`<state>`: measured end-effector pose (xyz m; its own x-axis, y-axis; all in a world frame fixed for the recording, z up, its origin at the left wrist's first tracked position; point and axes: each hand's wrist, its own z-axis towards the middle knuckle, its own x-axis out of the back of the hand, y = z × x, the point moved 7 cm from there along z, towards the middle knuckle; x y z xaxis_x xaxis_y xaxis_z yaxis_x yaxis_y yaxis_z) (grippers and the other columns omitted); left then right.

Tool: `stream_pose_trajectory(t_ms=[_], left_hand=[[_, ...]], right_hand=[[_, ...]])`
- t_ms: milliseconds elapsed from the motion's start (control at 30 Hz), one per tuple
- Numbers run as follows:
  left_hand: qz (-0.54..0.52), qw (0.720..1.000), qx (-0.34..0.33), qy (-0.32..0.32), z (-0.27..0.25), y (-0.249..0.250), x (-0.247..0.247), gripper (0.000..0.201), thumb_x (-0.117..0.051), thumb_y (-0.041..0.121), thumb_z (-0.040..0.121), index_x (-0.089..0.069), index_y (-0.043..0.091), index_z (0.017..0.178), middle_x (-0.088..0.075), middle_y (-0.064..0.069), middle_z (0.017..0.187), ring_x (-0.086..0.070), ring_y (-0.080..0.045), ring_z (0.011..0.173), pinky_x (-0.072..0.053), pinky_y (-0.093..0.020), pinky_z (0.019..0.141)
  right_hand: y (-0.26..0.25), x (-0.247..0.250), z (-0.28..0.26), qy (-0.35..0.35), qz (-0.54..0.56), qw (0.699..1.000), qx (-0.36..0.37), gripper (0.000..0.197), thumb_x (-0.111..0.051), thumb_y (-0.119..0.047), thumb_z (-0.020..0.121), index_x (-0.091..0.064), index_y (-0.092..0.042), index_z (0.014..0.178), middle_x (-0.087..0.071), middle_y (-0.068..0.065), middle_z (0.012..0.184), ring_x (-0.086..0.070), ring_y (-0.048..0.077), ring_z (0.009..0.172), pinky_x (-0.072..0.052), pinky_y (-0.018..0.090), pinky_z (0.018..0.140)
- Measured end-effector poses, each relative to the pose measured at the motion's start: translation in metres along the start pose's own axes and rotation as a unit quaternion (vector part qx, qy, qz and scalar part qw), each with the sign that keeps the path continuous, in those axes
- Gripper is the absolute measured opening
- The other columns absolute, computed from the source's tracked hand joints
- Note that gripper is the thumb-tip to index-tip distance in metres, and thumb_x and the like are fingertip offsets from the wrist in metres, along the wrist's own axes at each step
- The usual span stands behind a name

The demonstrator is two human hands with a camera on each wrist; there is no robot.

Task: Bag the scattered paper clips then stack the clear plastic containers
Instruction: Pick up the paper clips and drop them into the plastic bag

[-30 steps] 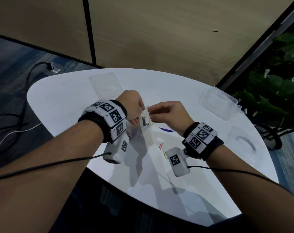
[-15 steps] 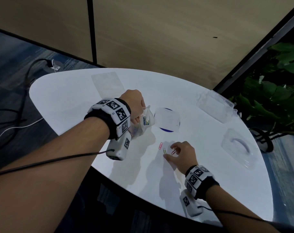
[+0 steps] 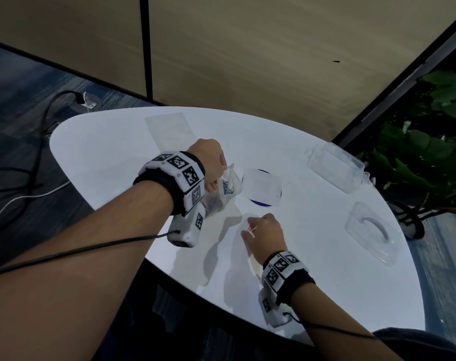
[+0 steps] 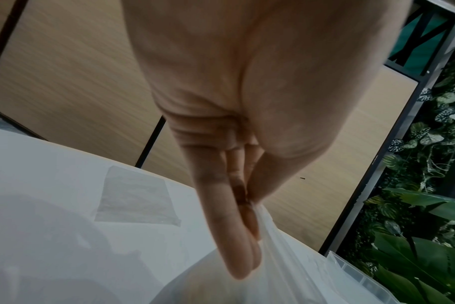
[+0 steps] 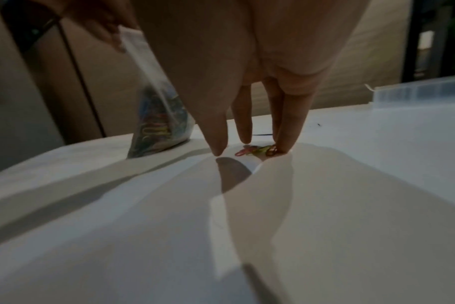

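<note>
Left grip (image 3: 211, 162) is pinching the top of the bag (image 3: 228, 188) of paper clips, bag bottom at the desk (image 3: 104, 152). Right grip (image 3: 266, 230) is pressing straight fingers on loose clips (image 3: 250, 227). A clear container (image 3: 336, 170) and a second container (image 3: 370, 230) are sitting at the desk's right side. Left wrist: fingers (image 4: 221, 216) are clamping bag plastic. Right wrist: fingertips (image 5: 288, 139) are touching the clips, thumb apart.

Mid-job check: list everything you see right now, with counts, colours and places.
Table: one, white.
Bag: one, clear, clips inside, held at table centre.
Loose clips: about three, pink, yellow-green, red, table's near side.
Flat bag: one, clear, table's far side.
Containers: three, clear; one centre, two right edge.
Plant: one, green, right.
Cable: one, black, floor left.
Left hand: pinches bag top.
Right hand: touches loose clips.
</note>
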<state>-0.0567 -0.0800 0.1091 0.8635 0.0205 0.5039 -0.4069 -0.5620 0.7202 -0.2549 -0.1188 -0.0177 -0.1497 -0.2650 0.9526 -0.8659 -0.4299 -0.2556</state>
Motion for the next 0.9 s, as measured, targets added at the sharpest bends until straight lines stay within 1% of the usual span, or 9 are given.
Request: stream_pose_trajectory(t_ms=[33,100,167,267,367,467,533,633,900], left_hand=[[0.003,1.000,-0.002,0.000,0.000,0.000,0.000,0.018,-0.051,0.000,0.100,-0.065,0.002,0.112,-0.073,-0.029,0.093,-0.074,-0.043,0.093,-0.061,-0.050,0.085],[0.007,1.000,-0.003,-0.003,-0.001,0.000,-0.002,0.019,-0.051,0.001,0.100,-0.065,0.002,0.113,-0.073,-0.030,0.096,-0.074,-0.043,0.093,-0.061,-0.050,0.085],[0.004,1.000,-0.003,-0.002,-0.001,0.000,-0.001,0.019,-0.051,0.002,0.101,-0.065,0.002,0.114,-0.073,-0.031,0.097,-0.074,-0.043,0.093,-0.061,-0.050,0.086],[-0.002,1.000,0.004,-0.003,-0.001,0.000,-0.001,0.018,-0.051,0.002,0.101,-0.064,0.003,0.113,-0.070,-0.028,0.090,-0.074,-0.042,0.091,-0.060,-0.051,0.087],[0.000,1.000,0.013,-0.013,-0.001,0.001,-0.003,0.018,-0.049,0.003,0.102,-0.064,0.004,0.111,-0.068,-0.025,0.089,-0.071,-0.039,0.087,-0.059,-0.050,0.091],[0.005,1.000,0.012,-0.012,0.001,0.002,-0.004,0.021,-0.050,0.004,0.102,-0.066,0.000,0.114,-0.072,-0.029,0.098,-0.073,-0.040,0.090,-0.059,-0.050,0.089],[0.006,0.999,0.024,-0.033,0.003,-0.002,-0.008,0.025,-0.048,0.008,0.104,-0.065,-0.003,0.118,-0.072,-0.028,0.100,-0.070,-0.033,0.076,-0.060,-0.048,0.085],[0.014,0.998,0.036,-0.041,0.004,-0.006,-0.010,0.034,-0.046,0.014,0.106,-0.065,-0.008,0.123,-0.070,-0.017,0.079,-0.064,-0.022,0.063,-0.058,-0.036,0.079],[0.011,1.000,0.000,-0.009,0.001,0.003,-0.007,0.022,-0.053,0.008,0.102,-0.065,-0.002,0.117,-0.073,-0.027,0.093,-0.075,-0.041,0.088,-0.061,-0.051,0.084]], right_hand=[[-0.006,0.000,-0.003,0.014,-0.021,0.999,0.023,0.007,-0.070,-0.016,0.081,-0.068,-0.011,0.085,-0.051,0.009,0.085,-0.053,0.027,0.075,-0.048,0.029,0.068],[-0.015,-0.003,-0.005,0.018,-0.038,0.998,0.056,0.034,-0.077,0.005,0.056,-0.050,-0.015,0.053,-0.032,0.000,0.063,-0.035,0.019,0.051,-0.026,0.019,0.043],[-0.010,-0.007,-0.005,0.050,-0.043,0.994,0.092,0.057,-0.072,0.017,0.042,-0.030,-0.021,0.051,-0.024,-0.002,0.059,-0.024,0.015,0.048,-0.004,0.014,0.045],[-0.005,-0.005,-0.010,0.040,-0.023,0.995,0.087,0.038,-0.074,0.007,0.063,-0.045,-0.012,0.049,-0.045,0.006,0.061,-0.035,0.019,0.053,-0.023,0.020,0.045],[0.008,-0.005,-0.006,0.040,0.018,0.998,0.042,0.024,-0.063,-0.005,0.084,-0.064,0.003,0.061,-0.063,0.012,0.082,-0.055,0.027,0.067,-0.042,0.027,0.060],[0.020,-0.001,0.001,0.039,0.064,0.997,-0.007,0.016,-0.062,-0.002,0.080,-0.071,0.003,0.068,-0.070,0.013,0.086,-0.065,0.030,0.075,-0.050,0.028,0.064],[0.028,0.006,0.003,0.049,0.098,0.993,-0.046,0.012,-0.064,-0.003,0.075,-0.073,-0.002,0.068,-0.073,0.013,0.078,-0.068,0.031,0.075,-0.057,0.033,0.068],[0.036,0.014,0.002,0.033,0.177,0.977,-0.115,0.016,-0.069,-0.006,0.074,-0.077,-0.019,0.072,-0.075,0.000,0.076,-0.070,0.018,0.073,-0.056,0.024,0.073],[0.035,0.014,0.005,-0.078,0.204,0.965,-0.148,0.019,-0.074,-0.001,0.050,-0.072,-0.019,0.057,-0.069,-0.002,0.058,-0.061,0.011,0.054,-0.053,0.019,0.052]])
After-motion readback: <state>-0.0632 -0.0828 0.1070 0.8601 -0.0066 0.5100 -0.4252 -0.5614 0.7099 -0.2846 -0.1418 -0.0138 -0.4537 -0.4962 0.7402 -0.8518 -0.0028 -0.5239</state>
